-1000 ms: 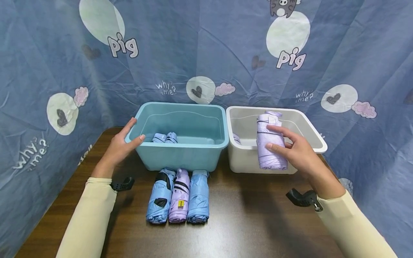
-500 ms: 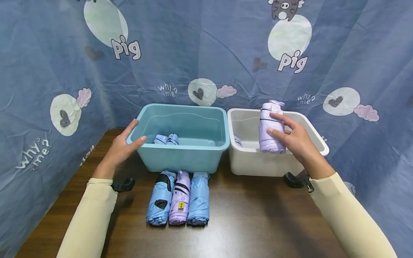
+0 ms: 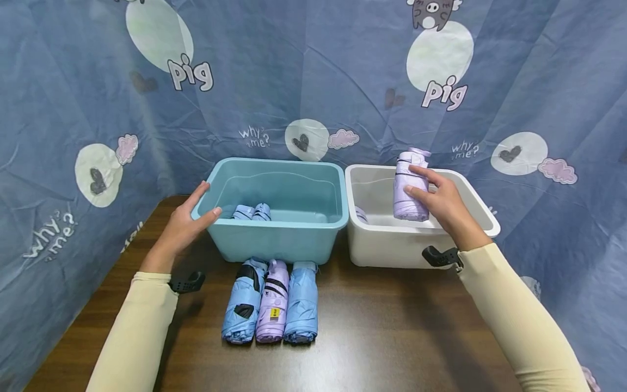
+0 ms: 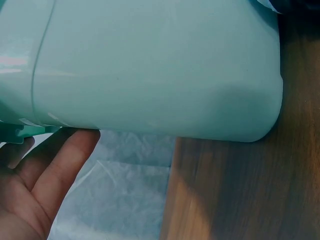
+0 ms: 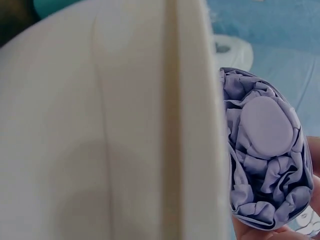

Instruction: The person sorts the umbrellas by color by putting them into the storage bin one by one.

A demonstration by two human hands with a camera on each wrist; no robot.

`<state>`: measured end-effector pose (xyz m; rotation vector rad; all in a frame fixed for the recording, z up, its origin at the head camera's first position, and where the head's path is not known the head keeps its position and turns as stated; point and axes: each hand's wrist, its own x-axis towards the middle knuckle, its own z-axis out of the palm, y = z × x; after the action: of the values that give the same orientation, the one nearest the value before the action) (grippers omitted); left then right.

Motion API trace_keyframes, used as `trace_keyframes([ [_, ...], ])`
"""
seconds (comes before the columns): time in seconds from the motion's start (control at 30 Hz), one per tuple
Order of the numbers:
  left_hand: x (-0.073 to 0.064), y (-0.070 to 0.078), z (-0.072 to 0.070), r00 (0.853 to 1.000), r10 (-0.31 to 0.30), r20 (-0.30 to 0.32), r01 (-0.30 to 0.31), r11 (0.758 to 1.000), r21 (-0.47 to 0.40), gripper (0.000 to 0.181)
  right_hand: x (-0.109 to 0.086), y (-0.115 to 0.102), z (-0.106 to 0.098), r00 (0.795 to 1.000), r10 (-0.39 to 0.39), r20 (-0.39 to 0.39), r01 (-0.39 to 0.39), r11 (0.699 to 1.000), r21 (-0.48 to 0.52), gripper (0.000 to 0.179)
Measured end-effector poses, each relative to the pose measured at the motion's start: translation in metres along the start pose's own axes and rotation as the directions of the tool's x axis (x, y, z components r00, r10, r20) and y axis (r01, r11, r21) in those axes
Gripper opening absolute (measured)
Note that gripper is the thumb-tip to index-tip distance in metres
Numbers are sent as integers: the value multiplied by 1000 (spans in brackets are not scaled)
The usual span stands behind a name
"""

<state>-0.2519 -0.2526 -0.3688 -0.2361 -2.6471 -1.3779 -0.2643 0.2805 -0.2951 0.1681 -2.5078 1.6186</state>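
Above the opening of the white bin (image 3: 397,249), your right hand (image 3: 444,206) held a lilac umbrella (image 3: 409,202), rolled up and nearly upright; the thumb and fingers were closed narrowly around its side, and its lower end pointed down, just behind the near rim; whether it touched this rim, I could not tell. Your left hand (image 3: 183,220) rested on the left near corner of the teal bin (image 3: 279,240); its thumb and fingers were spread wide, and it held no umbrella.

Inside the teal bin lay two blue rolls (image 3: 262,212); inside the white bin, a lilac roll (image 3: 361,214) showed only in part; on the table (image 3: 372,332), in front of the teal bin, three more rolls lay side by side, namely a dark-banded blue roll (image 3: 242,296), a yellow-labelled lilac roll (image 3: 272,305) and a plainer blue roll (image 3: 301,302).

The step in hand, in my judgement, was putting the lilac umbrella in with its own colour; the next move called for lowering it clear of the rim, and only then for loosening your fingers; the three rolls on the table seemed to wait for sorting.
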Motion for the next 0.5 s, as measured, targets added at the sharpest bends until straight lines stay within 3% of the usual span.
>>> trace_keyframes([
  [0.5,-1,0,0,1000,-7,4,7,1000,2,79,27,26,-1,999,31,20,-30,999,-34,56],
])
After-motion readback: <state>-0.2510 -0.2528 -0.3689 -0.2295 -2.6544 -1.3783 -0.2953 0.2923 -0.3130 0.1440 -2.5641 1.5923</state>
